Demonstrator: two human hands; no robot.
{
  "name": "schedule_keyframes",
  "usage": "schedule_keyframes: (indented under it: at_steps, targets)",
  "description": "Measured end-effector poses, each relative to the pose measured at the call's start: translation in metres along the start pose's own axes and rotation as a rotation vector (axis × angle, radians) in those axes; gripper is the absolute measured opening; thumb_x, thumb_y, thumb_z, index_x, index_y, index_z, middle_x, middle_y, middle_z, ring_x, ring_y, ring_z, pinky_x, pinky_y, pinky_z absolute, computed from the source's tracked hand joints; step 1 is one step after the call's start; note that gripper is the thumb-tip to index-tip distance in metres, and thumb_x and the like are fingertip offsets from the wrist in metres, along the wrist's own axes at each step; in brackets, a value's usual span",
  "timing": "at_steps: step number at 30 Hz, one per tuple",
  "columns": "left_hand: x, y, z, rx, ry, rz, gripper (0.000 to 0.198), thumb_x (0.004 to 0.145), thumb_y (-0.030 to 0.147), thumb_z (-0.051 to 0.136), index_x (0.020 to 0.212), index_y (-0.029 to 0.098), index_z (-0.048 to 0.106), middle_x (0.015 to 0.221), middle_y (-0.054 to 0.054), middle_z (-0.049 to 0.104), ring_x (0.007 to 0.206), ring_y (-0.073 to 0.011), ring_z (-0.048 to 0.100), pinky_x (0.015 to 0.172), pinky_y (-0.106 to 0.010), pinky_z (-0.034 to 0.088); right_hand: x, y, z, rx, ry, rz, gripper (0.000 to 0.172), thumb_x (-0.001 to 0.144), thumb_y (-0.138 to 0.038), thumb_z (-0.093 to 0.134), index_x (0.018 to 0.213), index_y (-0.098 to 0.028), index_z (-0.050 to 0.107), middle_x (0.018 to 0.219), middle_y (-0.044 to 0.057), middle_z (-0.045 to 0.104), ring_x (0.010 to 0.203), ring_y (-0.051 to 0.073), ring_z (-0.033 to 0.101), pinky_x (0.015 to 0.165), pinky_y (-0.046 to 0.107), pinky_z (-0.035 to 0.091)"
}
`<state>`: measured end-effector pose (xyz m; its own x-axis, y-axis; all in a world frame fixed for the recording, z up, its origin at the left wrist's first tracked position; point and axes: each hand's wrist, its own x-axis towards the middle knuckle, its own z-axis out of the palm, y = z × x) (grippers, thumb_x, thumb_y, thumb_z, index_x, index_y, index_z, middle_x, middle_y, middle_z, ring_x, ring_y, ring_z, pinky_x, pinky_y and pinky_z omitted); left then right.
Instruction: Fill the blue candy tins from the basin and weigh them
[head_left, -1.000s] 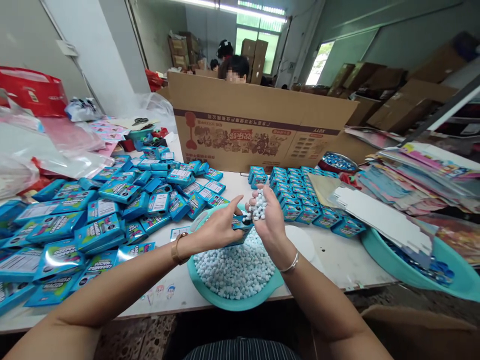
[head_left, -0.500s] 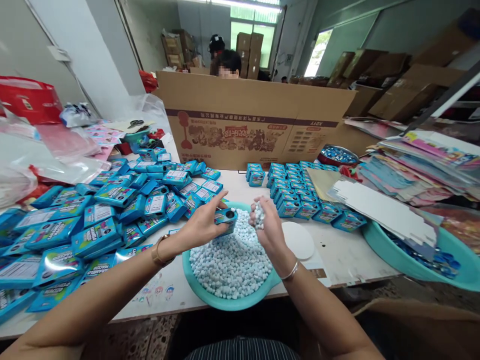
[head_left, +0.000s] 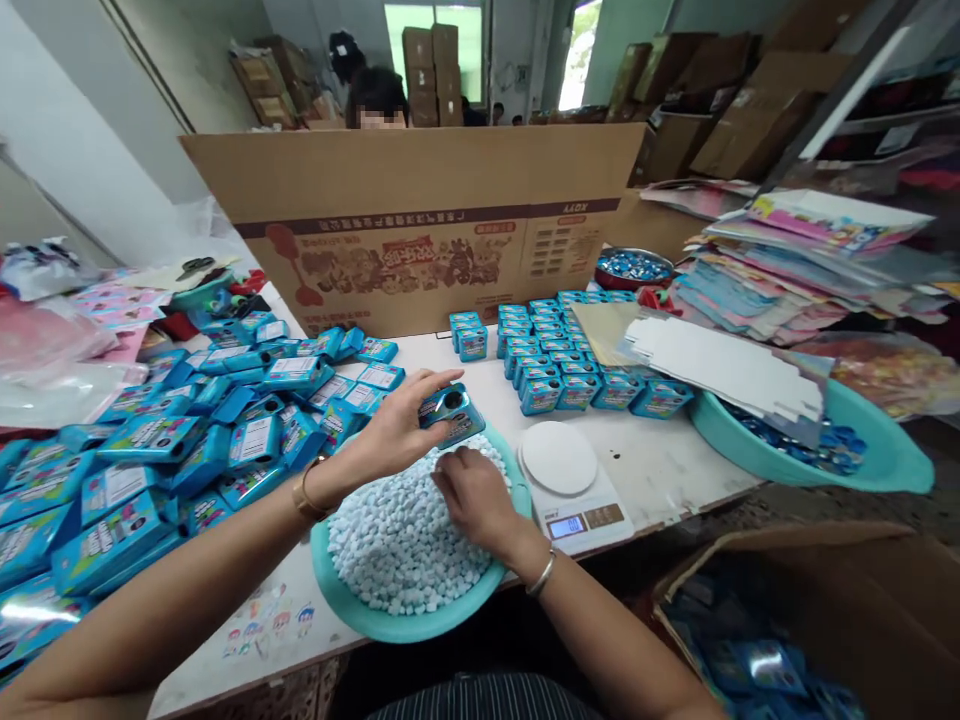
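Note:
My left hand grips a small blue box with thumb and fingers, tilted above a basin. A round dark-rimmed hole shows on the end of that box. Palm down, my right hand reaches into the pale white and blue candies, its fingers curled together at the surface of the heap. Whatever lies under those fingers is hidden. The candies fill a turquoise basin at the table's front edge. Beside it on the right stands a white kitchen scale, its display lit.
Many blue boxes lie heaped on the left. Others stand in rows behind the scale. A large carton walls off the back, with a person behind it. Another turquoise basin and an open carton are at right.
The view has swung right and down. My right hand, which held a handful of candies palm up, has turned over and dropped onto the heap. My left hand still holds the blue box.

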<state>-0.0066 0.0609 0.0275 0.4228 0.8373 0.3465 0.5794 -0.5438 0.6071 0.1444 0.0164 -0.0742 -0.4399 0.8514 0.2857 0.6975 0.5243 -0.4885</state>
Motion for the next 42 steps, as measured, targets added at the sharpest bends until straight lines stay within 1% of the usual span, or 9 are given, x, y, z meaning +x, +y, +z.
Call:
schedule_keyframes:
  at_steps: [5,10,16,19,23,29,36,39,42]
  targets:
    - [0.055,0.011,0.065,-0.035,-0.255,0.064,0.064,0.079,0.02,0.062,0.142,0.019,0.047,0.133,-0.01,0.059,0.12,-0.0255,0.057,0.106,-0.04,0.046,-0.007,-0.012,0.003,-0.11,-0.144,-0.02,0.024,0.102,-0.032,0.044,0.108,-0.018,0.062,0.101,0.013,0.068,0.088,0.026,0.064,0.072,0.037,0.05]
    - [0.092,0.021,0.136,0.125,-0.445,0.06,0.069,0.078,0.018,0.06,0.145,0.018,0.043,0.135,-0.013,0.056,0.123,-0.0303,0.056,0.104,-0.042,0.048,-0.008,-0.018,-0.001,-0.097,-0.187,-0.072,0.029,0.101,-0.033,0.046,0.123,-0.018,0.057,0.118,0.015,0.066,0.094,0.028,0.066,0.072,0.041,0.056]
    - [0.108,0.028,0.181,0.262,-0.598,0.093,0.065,0.082,0.018,0.056,0.145,0.018,0.041,0.132,-0.013,0.055,0.12,-0.0299,0.057,0.095,-0.039,0.051,-0.005,-0.016,-0.005,-0.015,-0.205,-0.142,0.033,0.103,-0.026,0.038,0.129,-0.015,0.055,0.126,0.016,0.065,0.113,0.033,0.061,0.077,0.044,0.058]
    - [0.112,0.032,0.182,0.273,-0.63,0.094,0.068,0.081,0.024,0.061,0.144,0.017,0.038,0.133,-0.014,0.052,0.118,-0.0303,0.057,0.092,-0.038,0.05,-0.007,-0.016,-0.005,0.016,-0.169,-0.127,0.033,0.102,-0.028,0.041,0.13,-0.014,0.053,0.129,0.018,0.063,0.111,0.032,0.061,0.08,0.044,0.057]
    - [0.118,0.037,0.167,0.281,-0.677,0.088,0.085,0.074,0.037,0.072,0.145,0.014,0.031,0.137,-0.017,0.047,0.12,-0.033,0.053,0.091,-0.037,0.048,-0.01,-0.017,-0.008,0.039,-0.17,-0.038,0.032,0.103,-0.033,0.037,0.127,-0.016,0.052,0.119,0.016,0.065,0.094,0.028,0.065,0.069,0.041,0.056]
    - [0.122,0.036,0.145,0.326,-0.643,0.104,0.086,0.076,0.047,0.07,0.145,0.012,0.031,0.133,-0.019,0.048,0.117,-0.0333,0.052,0.091,-0.037,0.047,-0.01,-0.013,-0.01,0.083,-0.151,0.036,0.03,0.104,-0.035,0.032,0.111,-0.02,0.057,0.101,0.01,0.069,0.087,0.025,0.067,0.066,0.034,0.049]
    - [0.12,0.035,0.143,0.352,-0.646,0.112,0.076,0.077,0.045,0.068,0.139,0.013,0.04,0.129,-0.018,0.052,0.112,-0.0324,0.054,0.086,-0.036,0.048,-0.011,-0.01,-0.004,0.112,-0.144,0.044,0.03,0.103,-0.032,0.034,0.109,-0.02,0.06,0.098,0.009,0.07,0.084,0.024,0.067,0.065,0.033,0.046]
    - [0.12,0.037,0.144,0.35,-0.653,0.115,0.07,0.078,0.044,0.067,0.137,0.015,0.042,0.129,-0.017,0.053,0.111,-0.0319,0.054,0.087,-0.037,0.048,-0.013,-0.01,-0.005,0.252,-0.12,0.088,0.025,0.101,-0.03,0.038,0.105,-0.021,0.062,0.099,0.009,0.07,0.086,0.024,0.067,0.07,0.033,0.046]
    - [0.123,0.037,0.144,0.353,-0.659,0.128,0.071,0.077,0.046,0.068,0.136,0.016,0.043,0.131,-0.017,0.053,0.113,-0.0322,0.054,0.089,-0.038,0.048,-0.014,-0.008,-0.006,0.595,-0.068,0.188,0.018,0.098,-0.029,0.047,0.095,-0.023,0.063,0.087,0.003,0.069,0.081,0.019,0.065,0.073,0.03,0.047]
